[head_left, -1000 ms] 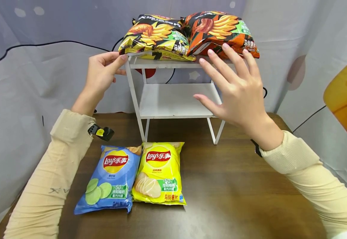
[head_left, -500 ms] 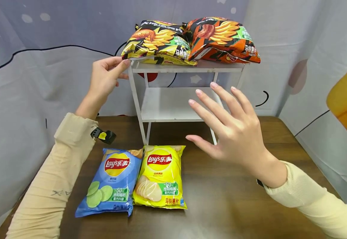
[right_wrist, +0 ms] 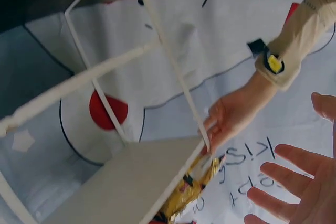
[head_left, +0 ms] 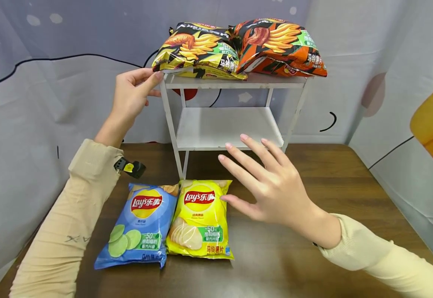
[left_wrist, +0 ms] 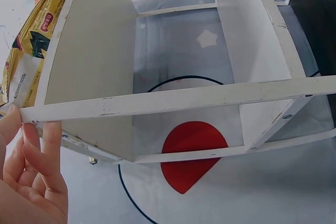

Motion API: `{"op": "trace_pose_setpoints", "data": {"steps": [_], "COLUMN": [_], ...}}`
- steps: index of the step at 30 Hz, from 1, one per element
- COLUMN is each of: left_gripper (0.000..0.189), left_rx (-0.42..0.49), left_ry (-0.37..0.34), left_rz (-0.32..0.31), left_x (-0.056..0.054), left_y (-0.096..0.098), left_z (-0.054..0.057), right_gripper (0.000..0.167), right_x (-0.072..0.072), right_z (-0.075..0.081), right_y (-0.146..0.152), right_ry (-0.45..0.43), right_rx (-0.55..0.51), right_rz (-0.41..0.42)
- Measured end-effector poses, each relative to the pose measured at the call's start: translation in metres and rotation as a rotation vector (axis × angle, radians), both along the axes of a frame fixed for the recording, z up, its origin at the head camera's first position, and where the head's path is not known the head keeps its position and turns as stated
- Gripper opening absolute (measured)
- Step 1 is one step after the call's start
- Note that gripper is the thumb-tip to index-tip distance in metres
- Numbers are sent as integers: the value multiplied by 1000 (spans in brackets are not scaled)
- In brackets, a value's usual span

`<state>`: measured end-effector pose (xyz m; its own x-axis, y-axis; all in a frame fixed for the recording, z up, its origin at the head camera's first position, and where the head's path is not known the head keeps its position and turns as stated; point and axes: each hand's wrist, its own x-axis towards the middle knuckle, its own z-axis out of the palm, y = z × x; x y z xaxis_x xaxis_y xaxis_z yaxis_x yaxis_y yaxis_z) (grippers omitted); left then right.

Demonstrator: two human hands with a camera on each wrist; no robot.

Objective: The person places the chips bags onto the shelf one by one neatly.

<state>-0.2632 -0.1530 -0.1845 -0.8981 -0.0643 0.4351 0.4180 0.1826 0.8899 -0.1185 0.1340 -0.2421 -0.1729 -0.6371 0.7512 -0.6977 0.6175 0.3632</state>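
Observation:
My left hand (head_left: 130, 95) pinches the top left corner of a white two-tier rack (head_left: 231, 128). In the left wrist view, its thumb lies on top of the corner and its fingers below. Beside the thumb lies the end of a black-and-yellow chip bag (head_left: 197, 47), on the top shelf. An orange-and-black chip bag (head_left: 279, 47) leans against it on the right. Over the table, my right hand (head_left: 272, 186) is spread and holds nothing. Nearest to it is a yellow chip bag (head_left: 201, 219), lying flat with a blue chip bag (head_left: 138, 223) touching its left side.
The brown wooden table (head_left: 294, 265) carries the rack and the two flat bags. Pale patterned cloth (head_left: 78, 33) hangs behind and at both sides. A thin black cable (head_left: 71, 55) runs along it behind the rack.
My right hand has come down from in front of the orange bag and moved left, toward the yellow bag. The left hand stays at the rack's corner. The bags keep their places.

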Motion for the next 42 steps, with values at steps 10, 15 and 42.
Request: {"op": "trace_pose_setpoints", "data": {"steps": [10, 15, 42], "left_gripper": [22, 21, 19], "left_rx": [9, 9, 21], "left_ry": [9, 9, 5], "left_rz": [2, 0, -4], "left_x": [-1, -1, -1], "left_y": [3, 3, 0], "left_z": [3, 3, 0], "right_gripper": [56, 66, 78], "right_x": [4, 9, 28], "right_z": [-38, -61, -142], "right_y": [-10, -20, -52], "right_ry": [-114, -177, -360], "right_rx": [123, 225, 493], "right_rz": [23, 18, -109]}}
